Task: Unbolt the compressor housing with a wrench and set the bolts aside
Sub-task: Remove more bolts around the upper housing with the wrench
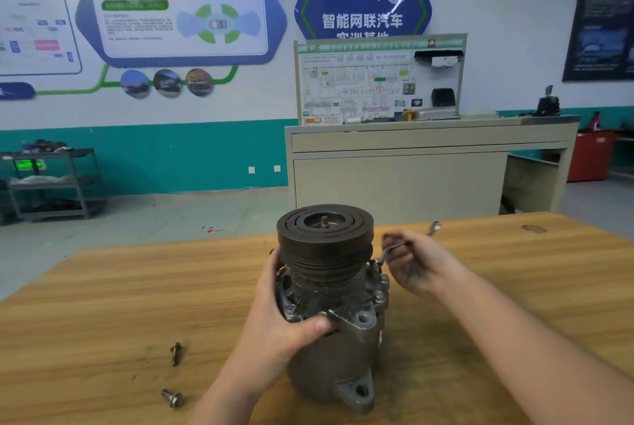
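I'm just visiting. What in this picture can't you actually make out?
- Head view: the wrench end at the compressor is blurred, so its seat on a bolt is unclear.
- The compressor's far side is hidden by its own body.
- The left hand fingers go behind the housing.
- Wall poster text is too small.

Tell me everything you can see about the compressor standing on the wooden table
The grey cast-metal compressor stands upright on the wooden table, its dark grooved pulley on top with a small shaft end at the centre. The body looks dirty and worn, with a flanged housing, visible bolt heads and mounting ears with holes near the base. The left hand grips its left side, thumb across the front. The right hand holds a slim silver wrench whose lower end sits at a bolt on the upper right flange.
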{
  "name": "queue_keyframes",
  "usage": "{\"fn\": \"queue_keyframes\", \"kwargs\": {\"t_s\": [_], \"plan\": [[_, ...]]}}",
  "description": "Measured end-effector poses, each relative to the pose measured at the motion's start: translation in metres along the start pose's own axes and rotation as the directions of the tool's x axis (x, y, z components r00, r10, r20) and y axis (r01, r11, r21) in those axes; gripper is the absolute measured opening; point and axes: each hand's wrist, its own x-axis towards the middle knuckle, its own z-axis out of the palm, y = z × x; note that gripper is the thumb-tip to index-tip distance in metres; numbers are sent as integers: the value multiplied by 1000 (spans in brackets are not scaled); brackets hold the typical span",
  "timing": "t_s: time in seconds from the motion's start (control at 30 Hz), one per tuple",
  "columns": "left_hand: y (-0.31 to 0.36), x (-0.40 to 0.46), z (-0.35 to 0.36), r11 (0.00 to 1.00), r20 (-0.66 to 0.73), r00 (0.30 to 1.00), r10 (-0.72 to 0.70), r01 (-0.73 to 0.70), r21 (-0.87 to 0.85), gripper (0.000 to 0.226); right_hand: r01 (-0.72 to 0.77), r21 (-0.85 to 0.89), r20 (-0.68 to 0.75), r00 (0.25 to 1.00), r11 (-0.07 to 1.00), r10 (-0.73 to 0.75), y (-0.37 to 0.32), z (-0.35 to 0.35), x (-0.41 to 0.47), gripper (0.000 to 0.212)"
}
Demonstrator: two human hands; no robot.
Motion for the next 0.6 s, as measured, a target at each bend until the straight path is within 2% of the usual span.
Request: {"fn": "queue_keyframes", "kwargs": {"t_s": [0.07,0.1,0.17,0.23,0.33,0.5,0.6], "plan": [[0,2,1,998,-56,998,-21,18,-55,107,193,7,-86,978,981,-191,-3,-3,-10,27],[0,4,3,988,-90,994,-66,53,-145,95,307,-31,-130,942,951,-308,-5,-4,-18,31],[-1,7,7,932,-122,980,-155,104,-348,69,523,-150,-151,826,839,-542,-3,-3,-38,37],[1,10,9,882,-153,969,-195,105,-459,47,668,-272,-76,703,693,-707,6,3,-57,34],[5,10,10,887,-237,941,-242,116,-446,31,765,-399,62,572,505,-818,23,12,-73,27],[8,9,12,940,-353,904,-243,130,-314,33,834,-525,287,361,169,-887,50,13,-85,31],[14,8,13,959,-447,869,-213,100,-263,36,761,-629,445,188,-157,-875,64,12,-83,40]]}}
